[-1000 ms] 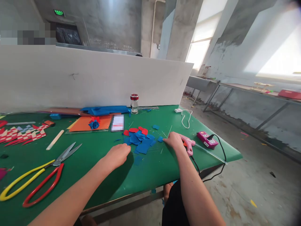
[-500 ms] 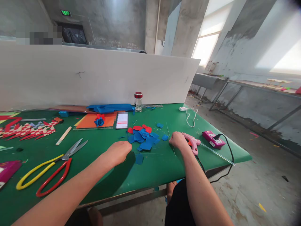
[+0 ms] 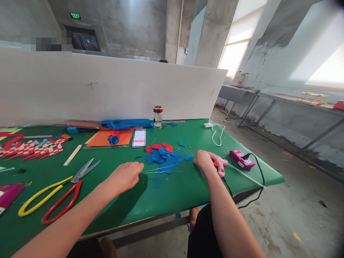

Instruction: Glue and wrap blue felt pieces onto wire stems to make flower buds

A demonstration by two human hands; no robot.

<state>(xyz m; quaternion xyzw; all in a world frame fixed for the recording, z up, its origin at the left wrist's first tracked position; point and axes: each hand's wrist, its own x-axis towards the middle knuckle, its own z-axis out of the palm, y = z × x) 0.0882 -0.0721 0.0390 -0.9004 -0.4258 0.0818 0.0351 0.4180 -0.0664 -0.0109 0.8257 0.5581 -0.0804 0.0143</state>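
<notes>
My left hand (image 3: 125, 176) hovers low over the green table (image 3: 174, 195), fingers curled together. Thin pale strands (image 3: 163, 170) lie just off its fingertips; whether it holds one I cannot tell. A pile of blue and red cut pieces (image 3: 162, 156) sits a little beyond it. My right hand (image 3: 204, 160) rests on the table with fingers closed, its back against a pink glue gun (image 3: 220, 167) lying on its side. A clear glue stick (image 3: 247, 176) juts from the gun toward the table's right edge.
Yellow and red scissors (image 3: 76, 178) lie at the left. Behind are a wooden stick (image 3: 72, 154), woven paper strips (image 3: 32, 148), an orange sheet (image 3: 102, 139) bearing a paper flower (image 3: 114, 137), a glass jar (image 3: 157, 116), a white cable (image 3: 216, 130) and a pink power strip (image 3: 240, 159). A white board (image 3: 120, 89) walls the back.
My left hand has drawn back to the left, away from the blue pile, and pale strands now stretch across the gap. My right hand has stayed beside the glue gun.
</notes>
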